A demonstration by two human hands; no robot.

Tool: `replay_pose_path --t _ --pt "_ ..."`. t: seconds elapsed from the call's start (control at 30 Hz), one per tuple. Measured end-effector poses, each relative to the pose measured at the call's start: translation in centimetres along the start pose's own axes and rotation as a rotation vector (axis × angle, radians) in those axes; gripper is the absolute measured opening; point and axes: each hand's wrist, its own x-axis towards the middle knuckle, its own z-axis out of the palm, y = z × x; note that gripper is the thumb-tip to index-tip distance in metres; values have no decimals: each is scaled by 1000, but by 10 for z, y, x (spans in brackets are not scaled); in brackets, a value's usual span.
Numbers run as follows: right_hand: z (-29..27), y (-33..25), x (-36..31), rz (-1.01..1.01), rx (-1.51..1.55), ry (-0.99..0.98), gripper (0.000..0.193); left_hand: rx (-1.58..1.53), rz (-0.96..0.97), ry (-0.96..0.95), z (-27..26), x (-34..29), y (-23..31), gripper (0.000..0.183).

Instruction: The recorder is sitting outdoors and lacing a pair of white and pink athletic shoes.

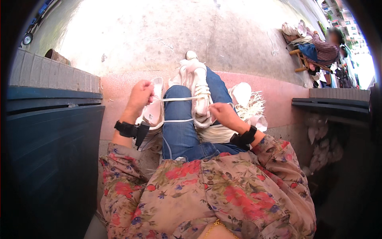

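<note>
A white lace-up shoe (200, 85) lies between my knees. A white shoelace (179, 99) stretches from it across my left knee to my left hand (141, 95), whose fingers are pinched on it. A second stretch of lace (179, 120) crosses the same knee lower down, and a loose end trails over my thigh. My right hand (223, 114) is beside the near end of the shoe with its fingers curled together; what they hold, if anything, is too blurred to make out. Left of my knee stands another pale shoe (153, 113), its insole showing.
To my right lie a pale shoe (241, 94) and a bundle of white laces (254, 104). Dark blue door panels (51, 143) flank me on the left. A person (324, 47) sits beside a bamboo stool (302, 61) at the far right.
</note>
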Motion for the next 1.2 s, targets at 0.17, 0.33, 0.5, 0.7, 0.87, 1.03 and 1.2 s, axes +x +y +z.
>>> replay_pose_path --t 0.17,0.33,0.5,0.7,0.87,1.03,1.2 --pt "-23 7 28 -91 -137 528 21 26 -7 -99 30 -1 5 8" --pt "-17 -16 36 79 -222 122 24 119 38 -97 56 4 -17 9" --pt "-15 5 34 -11 -306 143 24 171 50 -166 93 0 -20 10" --pt "-21 28 32 -234 -364 332 17 411 162 -114 122 -6 -10 18" --pt "-14 41 31 -352 -256 459 14 617 215 -112 138 -9 1 23" --pt "-18 33 34 -657 -446 323 19 684 242 -101 147 -9 0 24" --pt "-23 25 32 -743 -633 216 22 720 235 -78 142 -9 -3 24"
